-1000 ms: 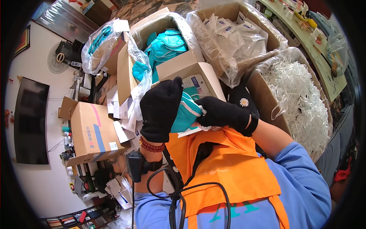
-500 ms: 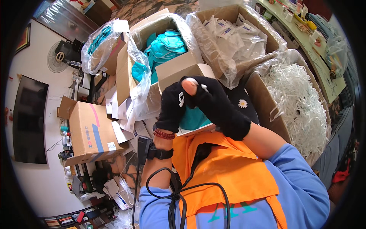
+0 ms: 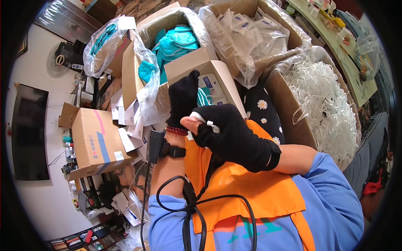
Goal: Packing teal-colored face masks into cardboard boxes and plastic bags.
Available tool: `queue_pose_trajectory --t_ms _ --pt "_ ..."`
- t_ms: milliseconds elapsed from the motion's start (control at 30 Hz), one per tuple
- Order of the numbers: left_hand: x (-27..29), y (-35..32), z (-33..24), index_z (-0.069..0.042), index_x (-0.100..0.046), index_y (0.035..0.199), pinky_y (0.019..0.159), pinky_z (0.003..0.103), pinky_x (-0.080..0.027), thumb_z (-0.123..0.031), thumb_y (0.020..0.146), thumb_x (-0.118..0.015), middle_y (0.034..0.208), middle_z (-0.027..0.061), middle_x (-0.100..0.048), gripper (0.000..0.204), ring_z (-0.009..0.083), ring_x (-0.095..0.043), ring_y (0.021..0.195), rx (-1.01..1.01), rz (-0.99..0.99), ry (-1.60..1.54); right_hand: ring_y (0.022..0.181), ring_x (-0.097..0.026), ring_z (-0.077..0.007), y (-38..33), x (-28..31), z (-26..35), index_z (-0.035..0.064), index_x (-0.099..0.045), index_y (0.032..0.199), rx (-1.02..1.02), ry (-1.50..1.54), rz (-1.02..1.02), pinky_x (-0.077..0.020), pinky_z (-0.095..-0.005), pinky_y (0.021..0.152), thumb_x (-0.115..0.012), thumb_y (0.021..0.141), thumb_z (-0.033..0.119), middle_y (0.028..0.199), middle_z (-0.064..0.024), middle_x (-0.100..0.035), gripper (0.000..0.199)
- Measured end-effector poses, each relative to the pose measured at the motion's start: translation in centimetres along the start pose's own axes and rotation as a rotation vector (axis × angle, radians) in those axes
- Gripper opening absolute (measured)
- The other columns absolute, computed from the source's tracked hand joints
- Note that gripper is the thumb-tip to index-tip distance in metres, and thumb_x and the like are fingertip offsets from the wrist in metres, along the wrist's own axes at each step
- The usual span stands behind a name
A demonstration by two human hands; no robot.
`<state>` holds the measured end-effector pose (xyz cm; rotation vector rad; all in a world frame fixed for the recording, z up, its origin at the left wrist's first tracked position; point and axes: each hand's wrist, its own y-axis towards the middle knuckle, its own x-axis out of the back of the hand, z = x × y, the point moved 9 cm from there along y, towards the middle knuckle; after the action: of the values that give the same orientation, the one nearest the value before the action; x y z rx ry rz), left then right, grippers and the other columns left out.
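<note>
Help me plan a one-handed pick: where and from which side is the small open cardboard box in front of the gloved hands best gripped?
Probably by the bare raised flap and wall of the small open cardboard box on its left, coming from above-left. That edge stands free of contents, while the near side is blocked by the left hand and right hand, and a plastic-lined carton crowds the right.
</note>
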<state>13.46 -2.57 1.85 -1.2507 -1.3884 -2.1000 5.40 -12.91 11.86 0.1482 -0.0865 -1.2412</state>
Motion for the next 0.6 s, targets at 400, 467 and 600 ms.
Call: queue_pose_trajectory --t_ms 400,467,600 --pt "3.9 -2.5 10.9 -0.003 -0.061 0.091 0.051 0.026 -0.039 -0.021 0.104 -0.045 0.065 -0.0007 -0.052 0.027 0.0104 -0.051 0.056 0.69 0.023 -1.177 0.062 -0.063 -0.0271 1.7 2.8 0.4 0.0044 -0.062 0.075 0.191 -0.241 -0.062 -0.0464 -0.0355 0.057 -0.074 0.084 0.026 0.069 -0.0144 -0.063 0.026" --pt "3.9 -2.6 7.6 -0.006 -0.059 0.083 0.05 0.026 -0.038 -0.027 0.104 -0.047 0.062 -0.0021 -0.049 0.031 0.0081 -0.049 0.054 0.779 0.1 -1.523 0.067 -0.065 -0.0308 2.6 2.7 0.2 0.0044 -0.062 0.076 0.327 -0.389 -0.087 -0.0475 -0.0371 0.059 -0.077 0.08 0.026 0.072 -0.0165 -0.065 0.027" --pt "4.3 -3.0 5.3 -0.008 -0.055 0.073 0.051 0.029 -0.04 -0.029 0.104 -0.046 0.058 -0.0002 -0.05 0.038 0.0125 -0.051 0.053 0.981 0.149 -1.551 0.075 -0.066 -0.0345 4.5 1.5 -4.3 0.0032 -0.064 0.084 0.329 -0.463 0.054 -0.0501 -0.0388 0.066 -0.078 0.077 0.032 0.078 -0.0196 -0.066 0.033"
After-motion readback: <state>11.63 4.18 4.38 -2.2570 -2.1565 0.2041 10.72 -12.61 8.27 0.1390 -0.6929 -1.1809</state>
